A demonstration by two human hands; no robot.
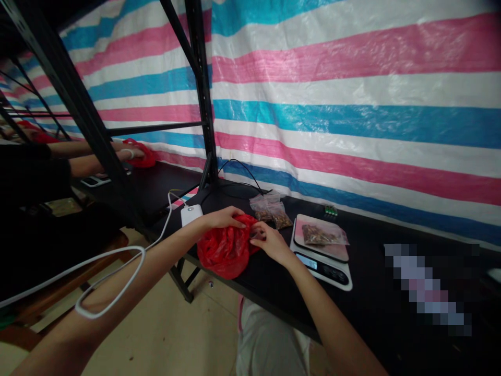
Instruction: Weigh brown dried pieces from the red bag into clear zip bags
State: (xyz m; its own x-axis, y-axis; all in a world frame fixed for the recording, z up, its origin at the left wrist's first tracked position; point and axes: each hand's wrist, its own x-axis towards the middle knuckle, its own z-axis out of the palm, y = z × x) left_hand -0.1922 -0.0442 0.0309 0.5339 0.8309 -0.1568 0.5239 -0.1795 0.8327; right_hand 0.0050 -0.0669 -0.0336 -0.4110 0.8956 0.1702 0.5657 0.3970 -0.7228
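A red plastic bag (225,250) lies bunched at the near edge of the black table. Across its top rests my left hand (230,216), with fingers closed on the plastic. My right hand (270,241) is at the bag's right side, thumb and fingers pinched at its mouth; what they hold there is too small to make out. Just behind are small clear zip bags (272,211) with brown dried bits. To the right, a white kitchen scale (340,275) with a lit display carries another such zip bag (323,235).
A white power bank (191,213) with a white cable stands left of the bag. The cable loops over my left forearm. A black rack post (203,94) rises behind. Green batteries (331,210) lie behind the scale. At far left, another person's hands work with a red bag (143,155).
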